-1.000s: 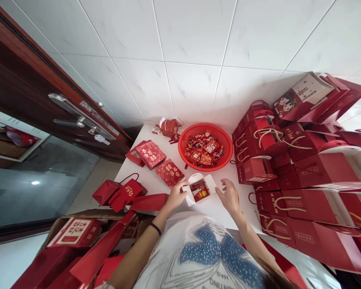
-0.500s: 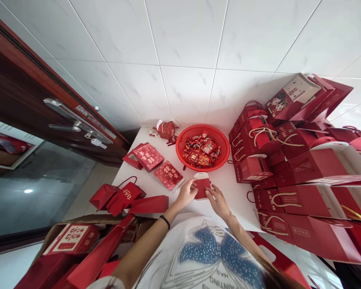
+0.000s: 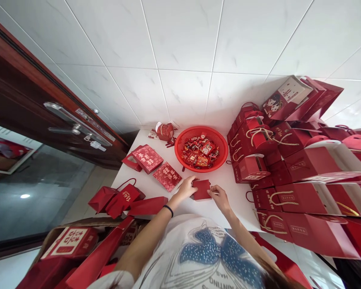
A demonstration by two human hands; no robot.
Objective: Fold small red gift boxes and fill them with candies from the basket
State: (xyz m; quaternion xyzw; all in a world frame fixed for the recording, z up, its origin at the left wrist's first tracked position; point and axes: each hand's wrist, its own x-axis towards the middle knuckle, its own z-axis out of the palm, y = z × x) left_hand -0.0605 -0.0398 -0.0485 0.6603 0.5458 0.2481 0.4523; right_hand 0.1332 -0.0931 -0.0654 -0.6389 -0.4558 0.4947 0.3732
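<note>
Nearest is the person's white shirt with its blue print, and at near left a cardboard carton holds several red packages, one of them a labelled box with large pale lettering. Just beyond the shirt, a small red box sits at the near middle of the white desk, its plain red face up. The left hand grips its left side between thumb and fingers; the right hand has its fingers bent together at the right edge, though whether they pinch it I cannot tell. To the left lie a red bag with gold lettering and, a little farther, two patterned packs, set near each other. Along the right rise stacked red gift boxes, several with cord handles. Farther back, beyond the hands, stands a round red basket with wrapped sweets in it. A small red container is at the desk's far left, close to the tiled wall.
</note>
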